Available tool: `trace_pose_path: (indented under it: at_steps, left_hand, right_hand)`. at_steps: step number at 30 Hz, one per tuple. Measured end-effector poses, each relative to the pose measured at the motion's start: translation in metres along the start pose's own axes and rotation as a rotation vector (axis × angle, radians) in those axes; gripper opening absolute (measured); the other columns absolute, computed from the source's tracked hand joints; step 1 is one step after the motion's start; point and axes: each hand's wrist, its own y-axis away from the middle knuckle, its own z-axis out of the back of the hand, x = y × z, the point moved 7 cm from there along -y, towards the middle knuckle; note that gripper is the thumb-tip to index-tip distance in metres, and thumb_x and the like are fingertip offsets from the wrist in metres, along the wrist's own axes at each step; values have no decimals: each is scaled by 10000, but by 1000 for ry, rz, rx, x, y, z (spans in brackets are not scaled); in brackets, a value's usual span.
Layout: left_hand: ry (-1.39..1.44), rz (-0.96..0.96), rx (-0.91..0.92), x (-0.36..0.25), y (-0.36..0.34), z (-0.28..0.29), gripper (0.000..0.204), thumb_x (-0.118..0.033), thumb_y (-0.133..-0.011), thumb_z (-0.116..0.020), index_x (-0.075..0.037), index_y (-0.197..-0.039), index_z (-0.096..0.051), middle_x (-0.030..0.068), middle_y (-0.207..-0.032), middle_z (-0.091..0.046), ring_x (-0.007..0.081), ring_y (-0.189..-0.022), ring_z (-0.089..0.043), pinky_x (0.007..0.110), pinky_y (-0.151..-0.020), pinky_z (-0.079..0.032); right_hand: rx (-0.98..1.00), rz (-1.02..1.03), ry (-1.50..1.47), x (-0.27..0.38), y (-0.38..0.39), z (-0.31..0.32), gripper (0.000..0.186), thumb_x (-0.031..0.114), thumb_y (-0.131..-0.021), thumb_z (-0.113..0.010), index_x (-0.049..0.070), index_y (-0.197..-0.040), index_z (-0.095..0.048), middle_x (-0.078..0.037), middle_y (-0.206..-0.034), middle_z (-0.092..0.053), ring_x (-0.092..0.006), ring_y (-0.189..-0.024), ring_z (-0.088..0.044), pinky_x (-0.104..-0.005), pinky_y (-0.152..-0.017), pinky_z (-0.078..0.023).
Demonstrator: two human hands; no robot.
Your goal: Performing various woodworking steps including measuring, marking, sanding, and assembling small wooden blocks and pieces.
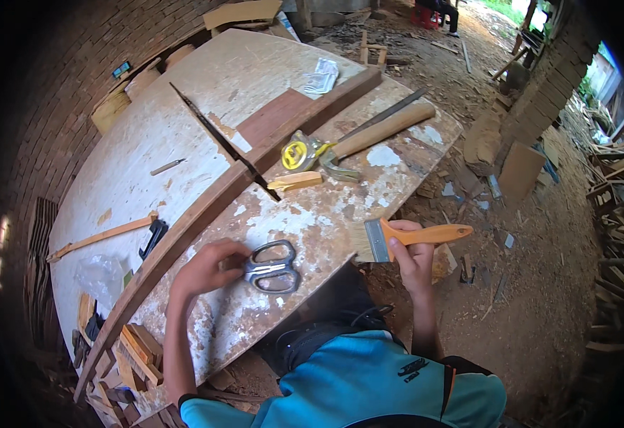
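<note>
My left hand (216, 264) is closed at the blade end of a pair of dark-handled scissors (276, 283), low over the paint-spattered tabletop (312, 221). My right hand (412, 264) grips an orange-handled paintbrush (433, 233), its wide bristles turned left at the table's front edge. Beyond my hands lie a yellow tape measure (294, 155), a hammer (387, 130), a dark flat tool (397, 107) and a small pale wood piece (296, 181). A long wooden beam (204, 207) crosses the table diagonally.
Wood offcuts (141, 357) and a clear plastic bag (98, 277) sit at the left. A brick wall (62, 78) rises behind. Rough posts (515, 121) and scrap wood (615, 250) line the right. A seated person (440, 14) is in the far background.
</note>
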Motion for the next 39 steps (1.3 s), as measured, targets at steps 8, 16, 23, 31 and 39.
trace_pose_path:
  at_steps: [8,16,23,31,39]
  left_hand:
    - [-213,-308,-432,-37,-111,4,378,-180,-797,-653,-80,-1151,-564,136,-1087,-547,309,-1045,-524,390,-881,-437]
    - [-199,-245,-489,-8,-130,9,223,-208,-781,-674,-67,-910,-560,116,-882,-582,294,-867,-510,389,-787,-416]
    - [259,-184,-491,1,-89,15,385,-64,-728,-731,-37,-1074,-564,47,-936,-607,147,-935,-568,296,-838,-439]
    - [740,-214,-450,0,-67,9,407,-27,-729,-740,-48,-1098,-570,-7,-900,-600,54,-816,-555,211,-714,-457]
    - [1043,-191,-462,9,-68,-8,192,-122,-833,-648,-66,-1004,-580,28,-910,-597,91,-804,-571,246,-681,-478]
  right_hand:
    - [54,-8,254,14,-12,-18,195,41,-865,-561,-18,-1048,-596,-98,-1041,-617,-164,-970,-573,-278,-863,-427]
    - [11,5,265,2,6,-13,212,63,-902,-539,-10,-1101,-556,-98,-1107,-573,-163,-1026,-539,-277,-902,-407]
    - [91,41,340,2,-3,-15,217,62,-911,-536,17,-1123,-538,-52,-1113,-538,-121,-1028,-510,-247,-896,-389]
    - [280,-82,284,19,-20,-27,227,47,-857,-605,-1,-1078,-575,-79,-1047,-602,-139,-973,-557,-271,-871,-428]
    - [459,-33,307,58,-28,-83,193,15,-773,-705,-24,-954,-648,-49,-868,-655,-81,-755,-603,-205,-646,-477]
